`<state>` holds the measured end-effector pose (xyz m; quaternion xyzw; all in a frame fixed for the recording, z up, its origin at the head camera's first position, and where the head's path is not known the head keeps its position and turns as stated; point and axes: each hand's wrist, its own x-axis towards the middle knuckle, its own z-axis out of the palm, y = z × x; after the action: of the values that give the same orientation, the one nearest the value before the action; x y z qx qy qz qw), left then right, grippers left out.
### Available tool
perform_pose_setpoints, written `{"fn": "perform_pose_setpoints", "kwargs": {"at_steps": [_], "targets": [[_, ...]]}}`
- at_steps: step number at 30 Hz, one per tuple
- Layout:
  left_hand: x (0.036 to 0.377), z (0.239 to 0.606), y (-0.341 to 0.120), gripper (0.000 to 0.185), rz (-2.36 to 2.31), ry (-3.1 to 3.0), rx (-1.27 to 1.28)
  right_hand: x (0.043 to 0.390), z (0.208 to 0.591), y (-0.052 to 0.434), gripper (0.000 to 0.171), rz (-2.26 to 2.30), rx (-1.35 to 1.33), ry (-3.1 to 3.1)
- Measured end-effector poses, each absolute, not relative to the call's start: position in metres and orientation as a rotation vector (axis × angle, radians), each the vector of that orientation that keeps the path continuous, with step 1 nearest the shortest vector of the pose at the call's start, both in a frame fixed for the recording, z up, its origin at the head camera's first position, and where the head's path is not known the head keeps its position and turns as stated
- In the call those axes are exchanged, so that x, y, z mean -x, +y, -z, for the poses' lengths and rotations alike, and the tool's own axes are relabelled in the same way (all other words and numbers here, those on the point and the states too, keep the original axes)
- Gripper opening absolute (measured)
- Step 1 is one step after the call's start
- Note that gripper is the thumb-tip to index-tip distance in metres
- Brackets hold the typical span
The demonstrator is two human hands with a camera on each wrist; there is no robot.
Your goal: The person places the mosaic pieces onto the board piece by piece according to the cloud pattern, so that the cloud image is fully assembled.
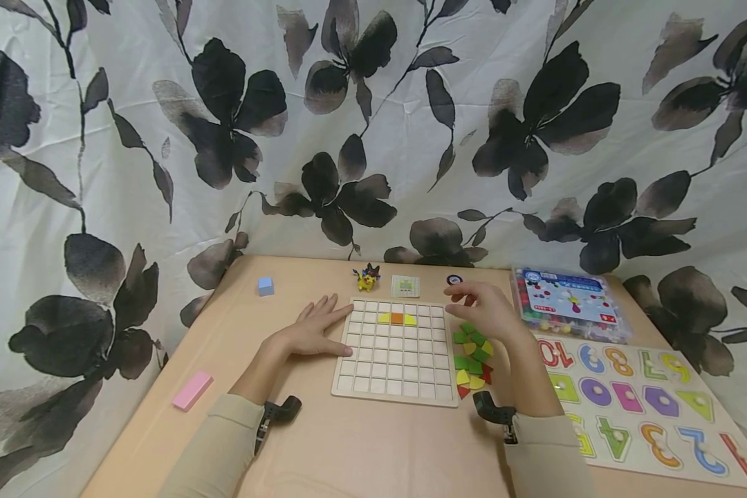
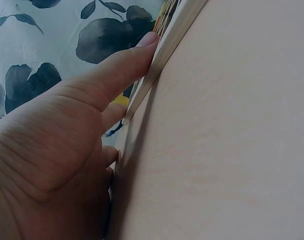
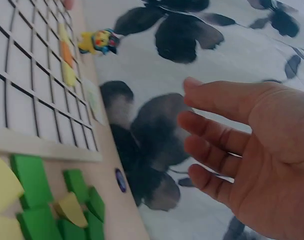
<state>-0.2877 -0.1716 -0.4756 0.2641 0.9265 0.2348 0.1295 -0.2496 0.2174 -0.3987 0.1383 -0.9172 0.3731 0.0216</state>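
A pale wooden grid board [image 1: 398,353] lies on the tan table, with an orange tile [image 1: 397,318] flanked by two yellow pieces in its second row. My left hand [image 1: 316,330] lies flat on the table, its thumb [image 2: 119,70] and fingers against the board's left edge [image 2: 162,55]. My right hand [image 1: 485,311] hovers with loose, spread fingers [image 3: 217,135] above a heap of green, yellow and red tiles [image 1: 473,360] beside the board's right edge. It holds nothing. The heap [image 3: 46,205] shows close up in the right wrist view.
A number puzzle board [image 1: 647,408] lies at the right, a clear box of beads [image 1: 569,303] behind it. A small yellow figure [image 1: 367,278], a white card [image 1: 405,286], a blue cube [image 1: 265,286] and a pink block [image 1: 192,390] sit around. A flower-print cloth hangs behind.
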Motion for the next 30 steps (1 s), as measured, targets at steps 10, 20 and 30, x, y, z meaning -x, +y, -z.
{"fn": "perform_pose_setpoints", "kwargs": {"at_steps": [10,20,30], "targets": [[0.291,0.477,-0.173,0.105,-0.696,2.693,-0.771,0.247,0.397,0.256,0.026,-1.132,-0.451,-2.936],[0.290,0.476,-0.172,0.106,-0.695,2.689,-0.767,0.248,0.412,0.277,0.025,-1.139,-0.303,-3.107],[0.289,0.475,-0.171,0.105,-0.692,2.686,-0.768,0.246,0.426,0.286,0.021,-1.191,-0.170,-3.242]]}}
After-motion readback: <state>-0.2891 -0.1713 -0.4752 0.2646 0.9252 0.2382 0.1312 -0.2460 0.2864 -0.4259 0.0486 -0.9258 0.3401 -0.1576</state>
